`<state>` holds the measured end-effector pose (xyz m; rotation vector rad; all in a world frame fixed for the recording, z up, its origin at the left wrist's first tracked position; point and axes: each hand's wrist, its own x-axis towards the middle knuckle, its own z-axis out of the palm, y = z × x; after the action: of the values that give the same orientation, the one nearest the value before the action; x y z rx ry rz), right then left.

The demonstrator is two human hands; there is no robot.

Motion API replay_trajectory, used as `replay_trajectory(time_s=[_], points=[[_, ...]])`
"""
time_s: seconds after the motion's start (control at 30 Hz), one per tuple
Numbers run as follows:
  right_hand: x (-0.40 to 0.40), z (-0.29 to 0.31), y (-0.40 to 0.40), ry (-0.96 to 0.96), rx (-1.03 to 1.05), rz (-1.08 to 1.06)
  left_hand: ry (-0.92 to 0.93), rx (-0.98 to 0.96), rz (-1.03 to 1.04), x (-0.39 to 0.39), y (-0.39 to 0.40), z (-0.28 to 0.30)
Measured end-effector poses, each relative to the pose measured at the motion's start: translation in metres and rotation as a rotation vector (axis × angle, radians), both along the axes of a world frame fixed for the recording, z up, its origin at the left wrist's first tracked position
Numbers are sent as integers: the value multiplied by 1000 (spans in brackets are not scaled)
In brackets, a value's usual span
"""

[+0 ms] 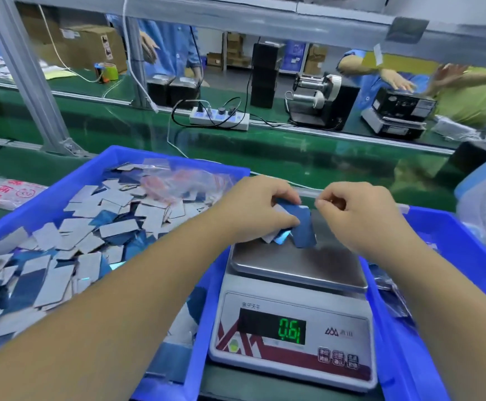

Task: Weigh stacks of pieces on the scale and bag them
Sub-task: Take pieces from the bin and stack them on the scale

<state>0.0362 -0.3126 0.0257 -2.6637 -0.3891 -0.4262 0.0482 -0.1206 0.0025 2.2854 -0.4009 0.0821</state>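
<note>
Green bench (279, 157) (glossy) under steel-topped scale (296, 266).

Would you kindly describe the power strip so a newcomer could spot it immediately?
Start at the digital scale in front and look straight past it, across the green belt. The power strip lies along the belt's far edge: the only long white bar there, with black plugs and cables, left of a black roller machine.

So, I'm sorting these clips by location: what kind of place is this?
Probably a factory packing line: a long green conveyor belt, a digital scale with green display, and a blue plastic bin of small flat blue-and-grey pieces, with smocked workers opposite.
</note>
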Motion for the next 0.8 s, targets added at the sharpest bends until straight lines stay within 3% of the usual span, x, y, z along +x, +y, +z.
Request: replay_trajectory(time_s=[0.1,0.27,0.43,0.6,0.8], points=[[4,-8,3,28,-21,2,-37,126,-39,-1,6,-7],[2,-13,7,55,-16,23,-35,-169,-40,0,21,-7],[2,-13,6,74,1,15,4,-215,277,10,64,-7],[0,-13,7,87,-3,6,204,175,465,13,86,-13],[1,-13,6,84,12,7,462,643,239,2,83,-12]])
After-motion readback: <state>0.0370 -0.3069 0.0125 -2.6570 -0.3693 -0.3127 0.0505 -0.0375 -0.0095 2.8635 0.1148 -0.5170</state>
